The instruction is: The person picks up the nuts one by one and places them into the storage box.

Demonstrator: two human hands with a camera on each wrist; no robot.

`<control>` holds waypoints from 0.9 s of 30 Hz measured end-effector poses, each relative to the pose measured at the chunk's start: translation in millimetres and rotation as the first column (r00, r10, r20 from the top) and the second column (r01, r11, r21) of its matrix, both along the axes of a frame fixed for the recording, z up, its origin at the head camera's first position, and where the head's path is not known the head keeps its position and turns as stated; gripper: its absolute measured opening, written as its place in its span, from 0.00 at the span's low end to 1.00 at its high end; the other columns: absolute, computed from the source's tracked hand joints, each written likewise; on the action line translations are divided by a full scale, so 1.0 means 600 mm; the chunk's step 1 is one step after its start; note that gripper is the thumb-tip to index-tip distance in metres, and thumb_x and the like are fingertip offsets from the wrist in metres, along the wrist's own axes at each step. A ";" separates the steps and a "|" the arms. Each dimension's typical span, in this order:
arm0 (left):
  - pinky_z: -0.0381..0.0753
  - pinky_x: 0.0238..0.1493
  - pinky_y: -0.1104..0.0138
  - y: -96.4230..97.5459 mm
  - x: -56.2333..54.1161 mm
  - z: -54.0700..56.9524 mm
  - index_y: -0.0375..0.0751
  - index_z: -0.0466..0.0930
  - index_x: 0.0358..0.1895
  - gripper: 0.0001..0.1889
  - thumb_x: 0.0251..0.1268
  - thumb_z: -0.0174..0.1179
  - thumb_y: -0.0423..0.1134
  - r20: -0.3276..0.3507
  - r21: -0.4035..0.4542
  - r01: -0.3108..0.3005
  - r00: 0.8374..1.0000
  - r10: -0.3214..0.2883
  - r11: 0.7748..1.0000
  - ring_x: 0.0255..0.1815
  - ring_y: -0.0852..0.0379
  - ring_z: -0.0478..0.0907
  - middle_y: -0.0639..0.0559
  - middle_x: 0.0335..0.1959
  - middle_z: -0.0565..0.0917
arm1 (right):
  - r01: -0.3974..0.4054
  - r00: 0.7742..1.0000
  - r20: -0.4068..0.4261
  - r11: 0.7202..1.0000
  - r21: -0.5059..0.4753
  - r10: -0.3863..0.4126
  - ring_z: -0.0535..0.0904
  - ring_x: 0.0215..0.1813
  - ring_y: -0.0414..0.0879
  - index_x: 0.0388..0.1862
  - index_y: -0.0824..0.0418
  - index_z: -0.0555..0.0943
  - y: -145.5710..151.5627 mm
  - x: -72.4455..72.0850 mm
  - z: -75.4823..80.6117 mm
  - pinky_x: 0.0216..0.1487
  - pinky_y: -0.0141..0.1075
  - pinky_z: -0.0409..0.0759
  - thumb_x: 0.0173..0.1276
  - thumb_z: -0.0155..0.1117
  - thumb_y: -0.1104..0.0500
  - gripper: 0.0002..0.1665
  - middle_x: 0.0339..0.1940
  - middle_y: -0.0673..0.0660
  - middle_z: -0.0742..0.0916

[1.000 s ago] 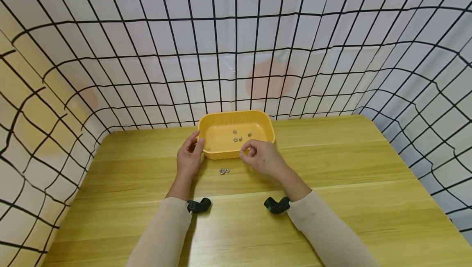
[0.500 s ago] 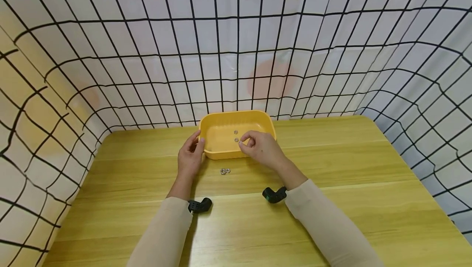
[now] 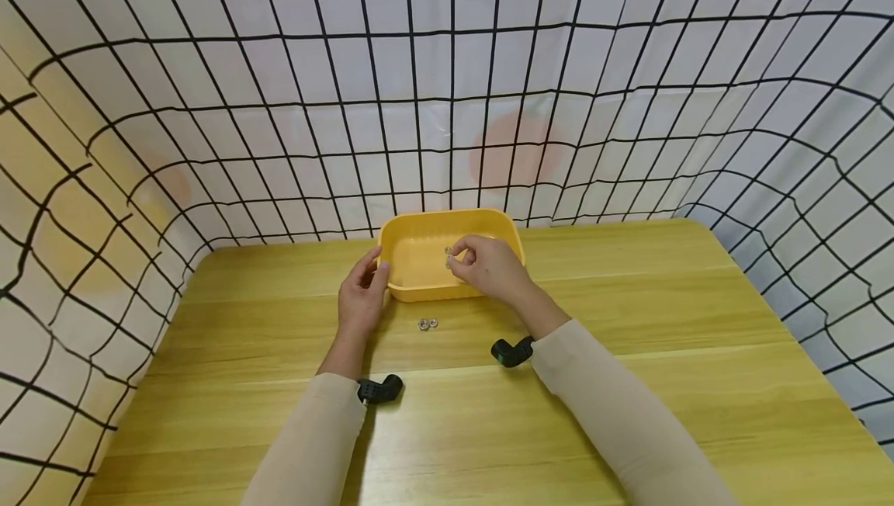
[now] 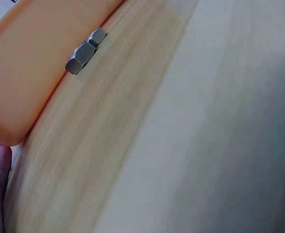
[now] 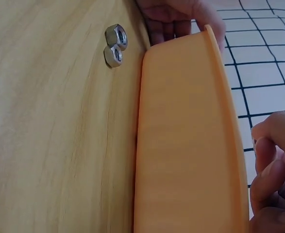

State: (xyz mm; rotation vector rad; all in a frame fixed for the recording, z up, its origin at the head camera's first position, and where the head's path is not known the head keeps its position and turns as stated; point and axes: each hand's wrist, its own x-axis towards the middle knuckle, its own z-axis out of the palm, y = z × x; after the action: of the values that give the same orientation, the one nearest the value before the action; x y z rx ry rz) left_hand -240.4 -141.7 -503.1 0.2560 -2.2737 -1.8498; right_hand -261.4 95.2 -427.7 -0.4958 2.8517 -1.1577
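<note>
My left hand (image 3: pixel 359 300) holds the left end of a yellow plastic tray (image 3: pixel 419 294), thumb at the rim. Over the tray's inside, my right hand (image 3: pixel 492 267) pinches a small metal nut (image 3: pixel 449 262) between thumb and index finger. Just behind the fingertips, another nut (image 3: pixel 448 250) shows on the tray floor; the hand covers the floor to the right. In front of the tray, a larger hex nut (image 3: pixel 423 325) and a smaller one (image 3: pixel 433 323) lie side by side on the table. The right wrist view shows my curled right fingers (image 5: pixel 271 170) above the tray's near wall.
The wooden table (image 3: pixel 628 320) extends to both sides and towards me. A black wire grid (image 3: pixel 450 102) with pale cloth behind it stands around the back and sides, close behind the tray. Each wrist wears a small black camera (image 3: pixel 380 389).
My right hand has moved forward and slightly left, from the tray's near rim to over its inside, with the nut still pinched. My left hand stays on the tray.
</note>
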 end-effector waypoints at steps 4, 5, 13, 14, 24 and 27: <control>0.80 0.58 0.61 0.000 -0.001 -0.002 0.59 0.78 0.68 0.20 0.76 0.58 0.50 -0.004 0.007 0.004 1.000 -0.004 1.000 0.58 0.50 0.80 0.43 0.65 0.80 | -0.009 1.000 0.013 1.000 0.019 0.008 0.74 0.22 0.43 0.47 0.56 0.85 -0.006 -0.009 -0.004 0.28 0.34 0.72 0.72 0.66 0.50 0.12 0.27 0.50 0.85; 0.80 0.58 0.60 0.000 -0.001 -0.002 0.58 0.78 0.68 0.21 0.76 0.58 0.50 -0.006 0.008 0.005 1.000 -0.005 1.000 0.58 0.49 0.80 0.43 0.65 0.80 | -0.010 1.000 0.014 1.000 0.023 0.009 0.74 0.22 0.43 0.47 0.56 0.85 -0.008 -0.010 -0.005 0.28 0.34 0.72 0.73 0.66 0.50 0.12 0.27 0.50 0.85; 0.80 0.61 0.56 -0.003 -0.003 -0.004 0.59 0.78 0.68 0.20 0.76 0.59 0.50 -0.007 0.017 0.000 1.000 0.000 1.000 0.60 0.49 0.78 0.43 0.65 0.79 | -0.033 0.999 -0.005 0.998 0.057 0.033 0.73 0.22 0.43 0.45 0.55 0.85 -0.018 -0.025 -0.013 0.30 0.35 0.72 0.73 0.64 0.49 0.12 0.25 0.49 0.84; 0.80 0.61 0.57 -0.003 -0.003 -0.004 0.59 0.78 0.68 0.21 0.76 0.59 0.50 -0.007 0.016 0.002 1.000 -0.002 1.000 0.60 0.50 0.78 0.43 0.65 0.79 | -0.034 0.999 -0.005 0.998 0.055 0.034 0.73 0.21 0.43 0.45 0.55 0.85 -0.019 -0.026 -0.014 0.29 0.35 0.72 0.73 0.64 0.49 0.12 0.25 0.50 0.84; 0.79 0.60 0.59 -0.001 -0.001 -0.001 0.58 0.78 0.69 0.21 0.76 0.59 0.49 -0.008 0.006 -0.005 1.000 0.005 1.000 0.61 0.50 0.78 0.43 0.65 0.80 | 0.001 1.000 0.027 0.997 0.080 -0.004 0.73 0.21 0.42 0.45 0.52 0.84 -0.029 -0.033 -0.030 0.27 0.34 0.71 0.73 0.64 0.46 0.12 0.24 0.49 0.83; 0.79 0.58 0.60 0.000 -0.001 -0.001 0.57 0.78 0.68 0.21 0.76 0.58 0.50 -0.013 0.003 -0.006 1.000 0.006 1.000 0.59 0.50 0.79 0.43 0.65 0.80 | 0.014 1.000 0.019 0.996 0.088 -0.015 0.73 0.20 0.42 0.44 0.51 0.84 -0.029 -0.033 -0.031 0.27 0.35 0.71 0.73 0.64 0.45 0.12 0.23 0.48 0.83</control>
State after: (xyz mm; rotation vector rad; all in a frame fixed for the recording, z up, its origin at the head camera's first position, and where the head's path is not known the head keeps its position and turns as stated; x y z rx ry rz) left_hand -241.1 -141.6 -503.9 0.2503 -2.2588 -1.8465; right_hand -281.4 77.5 -446.5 -0.4577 2.8790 -1.0275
